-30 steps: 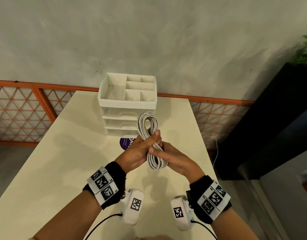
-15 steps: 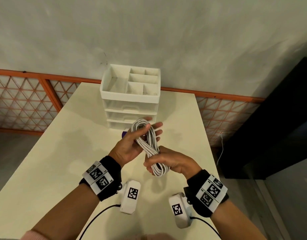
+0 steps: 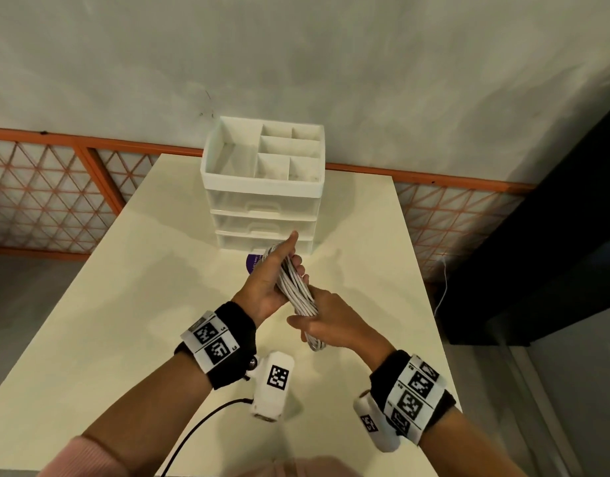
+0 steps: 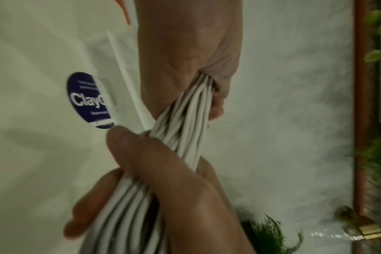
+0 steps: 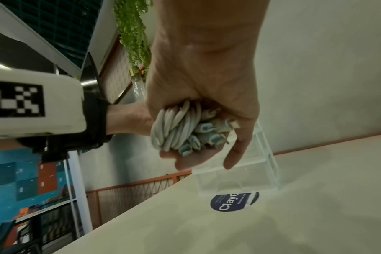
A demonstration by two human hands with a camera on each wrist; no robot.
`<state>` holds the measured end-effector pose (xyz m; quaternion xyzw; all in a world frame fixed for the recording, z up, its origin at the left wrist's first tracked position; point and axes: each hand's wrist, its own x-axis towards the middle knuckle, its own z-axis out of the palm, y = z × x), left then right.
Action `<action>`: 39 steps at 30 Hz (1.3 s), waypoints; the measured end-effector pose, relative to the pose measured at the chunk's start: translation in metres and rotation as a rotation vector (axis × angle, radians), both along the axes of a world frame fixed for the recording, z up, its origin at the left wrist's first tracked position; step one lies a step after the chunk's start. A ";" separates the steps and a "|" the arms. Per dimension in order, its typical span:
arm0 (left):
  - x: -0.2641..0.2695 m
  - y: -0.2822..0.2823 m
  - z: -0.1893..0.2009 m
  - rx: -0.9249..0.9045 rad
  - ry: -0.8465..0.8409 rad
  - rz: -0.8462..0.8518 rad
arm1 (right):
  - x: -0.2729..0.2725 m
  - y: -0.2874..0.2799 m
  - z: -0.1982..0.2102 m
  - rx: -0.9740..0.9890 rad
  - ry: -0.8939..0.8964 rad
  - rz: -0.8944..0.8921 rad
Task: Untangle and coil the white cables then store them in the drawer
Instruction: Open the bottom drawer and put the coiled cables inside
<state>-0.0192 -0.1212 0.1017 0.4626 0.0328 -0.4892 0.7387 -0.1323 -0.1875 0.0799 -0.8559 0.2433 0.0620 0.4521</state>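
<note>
White cable bundle (image 3: 295, 287) held in air above table (image 3: 107, 304), in front of drawer unit (image 3: 264, 208). Left hand (image 3: 267, 282) wraps fingers around upper part, right hand (image 3: 331, 325) clenches lower loops: two grips likely keep coil from springing open. All drawers look closed; storing not yet done.

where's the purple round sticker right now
In the head view the purple sticker lies flat on the table, just in front of the drawer unit, partly hidden behind the left hand.
</note>
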 end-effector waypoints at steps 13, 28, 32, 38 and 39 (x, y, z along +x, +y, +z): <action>0.032 -0.008 -0.036 0.167 0.123 0.163 | 0.028 0.014 -0.027 -0.303 0.002 0.113; 0.084 -0.030 -0.057 0.090 0.002 -0.007 | 0.046 -0.036 -0.035 0.055 -0.022 -0.099; 0.104 -0.030 -0.066 0.026 0.028 0.203 | 0.035 -0.047 -0.046 0.037 -0.018 -0.081; 0.110 -0.035 -0.068 0.046 -0.008 0.163 | 0.032 -0.045 -0.051 0.058 -0.025 -0.067; 0.110 -0.034 -0.070 0.056 -0.002 0.165 | 0.032 -0.046 -0.050 0.054 -0.021 -0.064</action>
